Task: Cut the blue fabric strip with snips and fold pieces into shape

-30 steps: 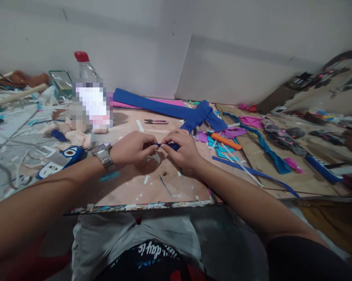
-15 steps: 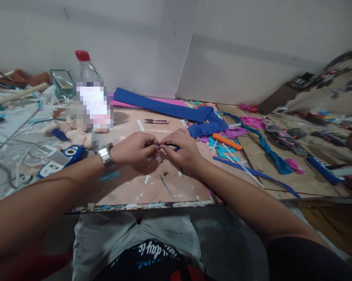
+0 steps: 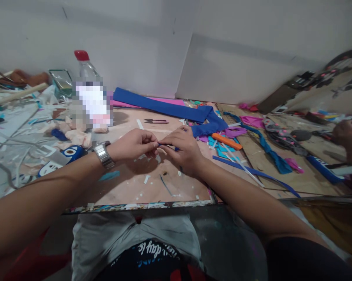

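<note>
My left hand (image 3: pixel 136 145), below a metal-strapped wristwatch (image 3: pixel 104 154), pinches one end of a small dark blue strip of fabric (image 3: pixel 160 144). Thumb and fingers of my right hand (image 3: pixel 183 150) close on the same strip from the other side, and most of it is hidden in the grip. Both hands are held just over the table, fingertips nearly meeting. Behind them lie small pink-handled thread snips (image 3: pixel 156 121). A wide blue fabric band (image 3: pixel 161 107) runs along the back and folds over close to my right hand.
A clear bottle with a red cap (image 3: pixel 82 56) stands at the back left. Blue-and-white glue guns (image 3: pixel 60 160) lie at either side. An orange cutter (image 3: pixel 227 141), a narrow blue strip (image 3: pixel 252 169) and fabric scraps are on the right. Another person's hand (image 3: pixel 348 140) is at the far right.
My left hand's fingers have shifted slightly around the strip, while my right hand stays nearly in place. The other person's hand has come further into view at the right.
</note>
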`<state>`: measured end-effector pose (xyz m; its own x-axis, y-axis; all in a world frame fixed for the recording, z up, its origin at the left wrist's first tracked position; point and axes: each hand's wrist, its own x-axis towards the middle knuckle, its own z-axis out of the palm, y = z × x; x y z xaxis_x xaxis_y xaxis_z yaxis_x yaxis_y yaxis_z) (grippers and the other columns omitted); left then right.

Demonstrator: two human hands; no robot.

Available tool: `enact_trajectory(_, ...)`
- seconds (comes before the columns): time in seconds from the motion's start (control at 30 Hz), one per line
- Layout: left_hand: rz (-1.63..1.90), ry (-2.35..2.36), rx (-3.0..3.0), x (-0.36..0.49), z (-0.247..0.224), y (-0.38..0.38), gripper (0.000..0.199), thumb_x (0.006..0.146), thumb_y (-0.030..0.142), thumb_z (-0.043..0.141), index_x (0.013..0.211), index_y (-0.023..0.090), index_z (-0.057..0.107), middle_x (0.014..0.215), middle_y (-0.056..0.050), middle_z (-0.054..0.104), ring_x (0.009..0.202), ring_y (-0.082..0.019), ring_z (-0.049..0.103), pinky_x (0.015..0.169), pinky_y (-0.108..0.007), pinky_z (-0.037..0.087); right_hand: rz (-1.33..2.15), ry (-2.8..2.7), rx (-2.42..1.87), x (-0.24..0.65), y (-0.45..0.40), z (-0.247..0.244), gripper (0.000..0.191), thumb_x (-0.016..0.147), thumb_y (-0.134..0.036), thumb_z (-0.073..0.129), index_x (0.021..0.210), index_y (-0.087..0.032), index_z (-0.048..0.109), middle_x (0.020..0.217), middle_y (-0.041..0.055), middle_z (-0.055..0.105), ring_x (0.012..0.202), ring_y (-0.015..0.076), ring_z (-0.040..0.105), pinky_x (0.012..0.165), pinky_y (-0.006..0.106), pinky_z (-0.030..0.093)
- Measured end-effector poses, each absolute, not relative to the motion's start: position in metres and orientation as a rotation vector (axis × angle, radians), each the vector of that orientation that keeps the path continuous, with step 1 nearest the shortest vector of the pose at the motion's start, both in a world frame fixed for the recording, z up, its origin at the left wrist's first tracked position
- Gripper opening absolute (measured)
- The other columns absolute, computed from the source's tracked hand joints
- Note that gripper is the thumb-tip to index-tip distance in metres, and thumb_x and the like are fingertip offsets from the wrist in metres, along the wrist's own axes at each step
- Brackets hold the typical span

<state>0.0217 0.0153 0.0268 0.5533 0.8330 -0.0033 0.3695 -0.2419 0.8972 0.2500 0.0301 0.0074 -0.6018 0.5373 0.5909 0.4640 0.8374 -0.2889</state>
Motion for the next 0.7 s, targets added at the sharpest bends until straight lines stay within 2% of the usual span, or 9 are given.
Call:
enact_trajectory(0.2,0.715,1.238,2.275,0.026,0.025,0.009,0.026,0.100,0.037,0.057,0.095,0.019,0.074,0.082,-0.004,0.079,0.072,-0.016,0.070,0.069,-0.027,0.046,0.164,-2.273,-0.813,0.249,0.028,0.007,0.012,0.099,-0.033,0.066,0.093,-0.025,0.073,0.093,0.0025,0.080,0.091,0.0222,0.069,0.102,0.046,0.034)
enact_trajectory(0.47,0.661,1.253,2.843,0.025,0.012,0.008,0.031,0.105,0.037,0.047,0.102,0.018,0.071,0.088,-0.008,0.076,0.077,-0.020,0.068,0.067,-0.030,0.042,0.232,-2.274,-0.849,0.247,0.028,0.004,0.008,0.097,-0.028,0.064,0.091,-0.024,0.068,0.093,0.0040,0.075,0.098,0.0245,0.064,0.098,0.044,0.037)
enact_trajectory(0.57,0.716,1.262,2.712,0.027,0.015,0.006,0.030,0.104,0.037,0.049,0.099,0.017,0.071,0.086,-0.008,0.075,0.077,-0.020,0.068,0.069,-0.031,0.044,0.273,-2.289,-0.834,0.247,0.028,0.004,0.007,0.097,-0.027,0.062,0.092,-0.023,0.066,0.094,0.0043,0.073,0.099,0.0243,0.063,0.097,0.043,0.037)
enact_trajectory(0.7,0.674,1.024,2.039,0.034,0.019,0.004,0.042,0.105,0.040,0.041,0.083,0.017,0.068,0.081,-0.008,0.075,0.075,-0.017,0.069,0.073,-0.030,0.052,0.212,-2.289,-0.806,0.249,0.028,0.004,0.007,0.096,-0.026,0.062,0.091,-0.023,0.065,0.090,0.0038,0.072,0.097,0.0245,0.062,0.098,0.045,0.036)
